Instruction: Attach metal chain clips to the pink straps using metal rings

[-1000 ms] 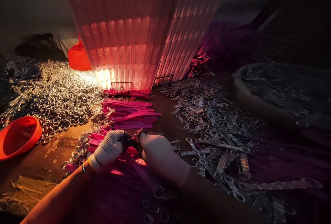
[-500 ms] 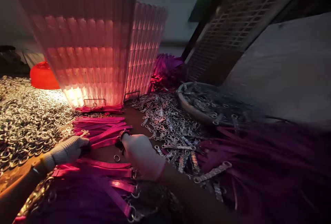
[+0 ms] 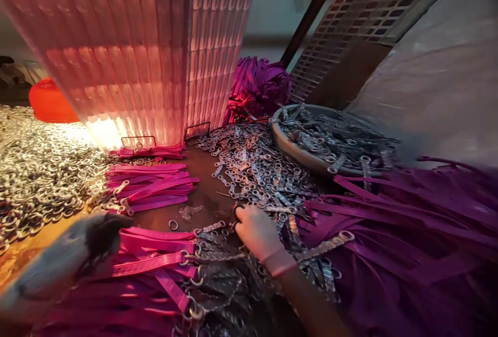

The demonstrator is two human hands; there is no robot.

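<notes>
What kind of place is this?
Probably a small workshop for putting straps together: heaps of metal rings, bundles of pink straps and a bowl of metal links crowd the table.

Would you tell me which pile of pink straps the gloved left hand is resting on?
The left hand rests on the nearest pile of pink straps, at the bottom of the view, not the neat stack farther back by the ribbed lamp.

Glossy pink straps (image 3: pixel 153 184) at ten o'clock; shiny metal rings (image 3: pixel 35 181) at nine; ribbed translucent plastic basket (image 3: pixel 128 51) at twelve; knitted cloth glove on left hand (image 3: pixel 73 254).
</notes>
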